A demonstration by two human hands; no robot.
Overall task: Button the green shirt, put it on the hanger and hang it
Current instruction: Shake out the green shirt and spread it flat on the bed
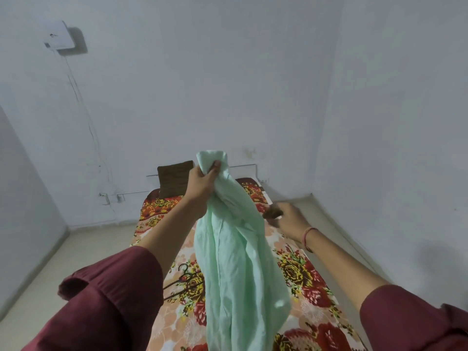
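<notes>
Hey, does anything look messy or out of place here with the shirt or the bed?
The green shirt hangs bunched from the left hand, gripped near its top, not spread flat for buttoning. The hanger lies loose on the floral bedsheet, partly hidden behind the shirt. Nothing looks spilled or damaged.

- I have one view only: a wide-angle camera worn on the head, so no second view overlaps it.
- It faces forward and down along the bed [298,272] toward the far wall [202,84].
- Both forearms enter from the bottom edge, close to the lens.
- Straight lines bow near the frame edges.
</notes>
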